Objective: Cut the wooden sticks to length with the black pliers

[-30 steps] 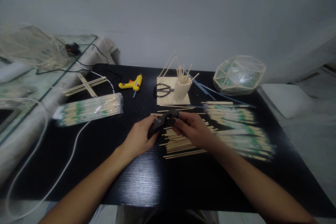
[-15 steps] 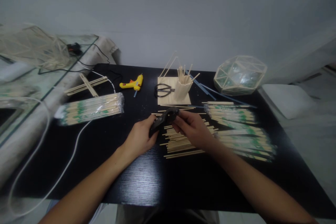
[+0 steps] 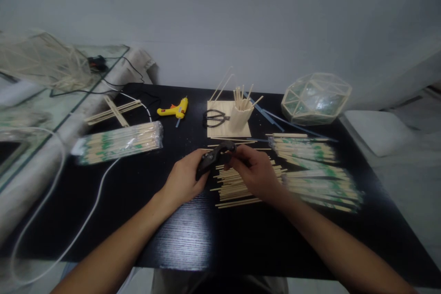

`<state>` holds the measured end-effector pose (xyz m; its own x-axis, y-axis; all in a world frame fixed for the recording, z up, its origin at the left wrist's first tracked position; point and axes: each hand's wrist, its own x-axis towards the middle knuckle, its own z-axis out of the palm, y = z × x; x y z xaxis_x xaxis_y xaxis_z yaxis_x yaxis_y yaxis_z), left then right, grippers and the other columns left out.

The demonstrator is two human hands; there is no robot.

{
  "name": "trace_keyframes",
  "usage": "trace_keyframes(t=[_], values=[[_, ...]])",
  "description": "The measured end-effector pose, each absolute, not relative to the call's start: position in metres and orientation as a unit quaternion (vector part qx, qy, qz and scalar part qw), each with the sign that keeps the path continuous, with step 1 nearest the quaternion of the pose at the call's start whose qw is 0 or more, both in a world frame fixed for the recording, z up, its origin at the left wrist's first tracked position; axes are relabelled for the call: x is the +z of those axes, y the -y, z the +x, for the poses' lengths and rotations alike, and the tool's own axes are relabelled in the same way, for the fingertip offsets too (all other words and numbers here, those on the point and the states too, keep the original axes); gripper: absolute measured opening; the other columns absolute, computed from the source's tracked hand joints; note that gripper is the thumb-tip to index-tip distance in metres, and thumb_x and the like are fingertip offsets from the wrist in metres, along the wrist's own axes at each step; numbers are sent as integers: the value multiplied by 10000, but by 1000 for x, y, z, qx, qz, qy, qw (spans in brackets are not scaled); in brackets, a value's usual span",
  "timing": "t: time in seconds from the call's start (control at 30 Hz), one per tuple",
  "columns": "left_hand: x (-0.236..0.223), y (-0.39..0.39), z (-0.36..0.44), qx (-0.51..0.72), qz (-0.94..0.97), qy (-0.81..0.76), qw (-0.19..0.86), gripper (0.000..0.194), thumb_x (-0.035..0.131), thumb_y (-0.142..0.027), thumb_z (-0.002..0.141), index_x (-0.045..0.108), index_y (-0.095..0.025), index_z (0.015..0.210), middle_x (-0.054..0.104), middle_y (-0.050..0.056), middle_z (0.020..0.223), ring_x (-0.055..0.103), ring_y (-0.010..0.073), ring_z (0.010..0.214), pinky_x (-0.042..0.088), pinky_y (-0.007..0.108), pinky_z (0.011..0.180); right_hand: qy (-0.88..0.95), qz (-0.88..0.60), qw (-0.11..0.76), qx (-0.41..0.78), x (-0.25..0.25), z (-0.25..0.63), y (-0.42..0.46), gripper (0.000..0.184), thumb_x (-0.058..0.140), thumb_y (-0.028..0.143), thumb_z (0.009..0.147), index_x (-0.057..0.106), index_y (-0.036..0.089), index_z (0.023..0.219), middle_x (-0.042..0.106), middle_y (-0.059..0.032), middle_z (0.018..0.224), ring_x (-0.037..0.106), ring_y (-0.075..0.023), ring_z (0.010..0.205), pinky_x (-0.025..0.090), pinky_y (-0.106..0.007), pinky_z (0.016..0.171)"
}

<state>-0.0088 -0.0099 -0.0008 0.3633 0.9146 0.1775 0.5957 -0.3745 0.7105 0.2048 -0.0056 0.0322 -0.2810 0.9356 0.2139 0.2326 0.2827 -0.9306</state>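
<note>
My left hand [image 3: 184, 177] grips a black curved hand tool [image 3: 214, 158] whose exact kind I cannot make out. At the tool's upper right end, my right hand [image 3: 260, 172] has its fingers pinched together; what lies between them is hidden. Loose thin wooden sticks [image 3: 236, 190] are spread on the table below and behind both hands. Beyond the hands stands a cup made of sticks [image 3: 239, 119], holding several more sticks, on a square wooden board [image 3: 217, 132]. Black-handled scissors [image 3: 214, 121] lie on that board.
A yellow glue gun [image 3: 177, 109] lies on the black table [image 3: 138, 220]. Wrapped stick bundles lie left [image 3: 120, 143] and right [image 3: 320, 183]. A faceted stick-framed object [image 3: 315, 99] sits at the back right. A white cable [image 3: 98, 197] loops down the left side.
My right hand has shifted slightly at the end of the black tool, its fingers curling a little. My left hand keeps its grip, almost unmoved. The table items stay where they were.
</note>
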Motion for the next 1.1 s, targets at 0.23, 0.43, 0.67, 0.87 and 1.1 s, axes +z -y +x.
trace_keyframes(t=[0.23,0.43,0.67,0.87,1.1], values=[[0,10,-10,291,777,-473,296,349,563,-175,902,597,-214,1248,714,71,1127,677,211,979,530,335,900,689,-405,402,446,38,207,3,223,587,230,963,616,186,746,680,-1,695,606,-134,656,466,-258,678],[1,10,-10,288,779,-466,304,373,568,-173,900,587,-223,1269,709,70,1148,674,215,999,526,343,917,697,-387,397,456,37,209,1,266,572,244,979,631,179,727,656,-1,687,568,-122,639,441,-258,659],[2,9,-10,285,782,-461,307,335,564,-187,913,593,-219,1246,709,74,1132,677,216,990,524,338,893,693,-391,389,465,36,209,1,315,567,296,992,634,177,708,637,-5,670,530,-118,612,420,-264,621],[4,9,-10,268,783,-476,300,193,558,-166,891,599,-207,1076,700,37,958,664,183,832,496,280,749,702,-398,391,443,39,209,1,281,569,234,972,624,179,702,637,4,660,525,-115,603,417,-262,638],[6,11,-9,243,777,-503,289,74,537,-151,867,509,-215,890,604,-11,731,588,147,612,397,239,575,703,-416,388,428,39,209,2,278,566,224,971,604,185,698,624,17,644,518,-114,589,408,-253,632]])
